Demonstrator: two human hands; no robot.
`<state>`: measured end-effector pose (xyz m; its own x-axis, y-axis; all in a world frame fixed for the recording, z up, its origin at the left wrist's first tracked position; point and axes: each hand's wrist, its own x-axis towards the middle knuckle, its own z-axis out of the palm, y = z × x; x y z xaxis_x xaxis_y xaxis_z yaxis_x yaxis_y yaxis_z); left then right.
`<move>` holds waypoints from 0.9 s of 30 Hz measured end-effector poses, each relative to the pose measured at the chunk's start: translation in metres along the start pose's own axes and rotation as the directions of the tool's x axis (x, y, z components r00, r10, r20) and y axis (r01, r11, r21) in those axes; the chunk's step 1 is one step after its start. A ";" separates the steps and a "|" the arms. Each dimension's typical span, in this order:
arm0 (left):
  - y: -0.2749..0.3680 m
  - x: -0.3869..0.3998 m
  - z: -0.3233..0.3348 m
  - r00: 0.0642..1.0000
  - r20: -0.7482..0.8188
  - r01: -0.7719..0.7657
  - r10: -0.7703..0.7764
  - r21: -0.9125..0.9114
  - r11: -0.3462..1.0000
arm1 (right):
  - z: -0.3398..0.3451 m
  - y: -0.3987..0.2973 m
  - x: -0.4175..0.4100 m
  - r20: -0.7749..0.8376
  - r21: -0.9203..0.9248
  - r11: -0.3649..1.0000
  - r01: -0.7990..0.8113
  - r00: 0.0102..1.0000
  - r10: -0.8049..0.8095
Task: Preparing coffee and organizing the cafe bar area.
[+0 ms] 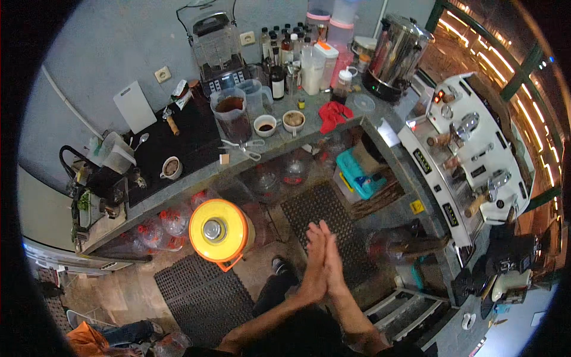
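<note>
My left hand and my right hand are pressed palm to palm in front of my body. Their fingers are straight, slightly blurred, and hold nothing. Left of them stands a round container with a yellow lid and an orange handle; a small metal cup sits on that lid. On the counter beyond are a cup of dark liquid, two cups with brownish contents, scissors and a plastic pitcher of brown liquid.
An espresso machine lines the right counter, near a metal urn. A blender stands at the back. Rubber mats and large clear bottles are on the floor. A person in orange clothing is at lower left.
</note>
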<state>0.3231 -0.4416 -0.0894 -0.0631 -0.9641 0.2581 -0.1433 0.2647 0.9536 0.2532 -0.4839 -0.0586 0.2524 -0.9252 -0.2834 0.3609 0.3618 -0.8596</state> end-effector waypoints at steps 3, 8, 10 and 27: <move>-0.029 -0.017 -0.024 0.985 -0.162 0.068 -0.053 0.094 0.993 | 0.010 0.025 -0.061 0.337 -0.175 0.983 0.060 0.941 0.002; 0.056 -0.049 -0.021 0.978 -0.082 0.190 -0.190 -0.010 0.982 | 0.026 0.027 -0.061 0.120 -0.176 0.983 0.055 0.992 -0.034; 0.054 -0.097 -0.019 0.996 -0.062 0.066 -0.063 0.047 0.997 | 0.043 0.025 -0.051 0.011 -0.013 0.999 0.042 0.999 -0.041; 0.061 -0.263 -0.302 0.987 0.089 -0.133 0.136 -0.042 0.990 | 0.317 0.194 -0.171 -0.203 0.122 0.986 0.114 0.975 -0.088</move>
<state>0.6288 -0.1794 -0.0527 -0.1696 -0.9130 0.3709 -0.0915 0.3894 0.9165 0.5645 -0.2189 -0.0425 0.0319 -0.9573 -0.2873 0.4946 0.2649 -0.8278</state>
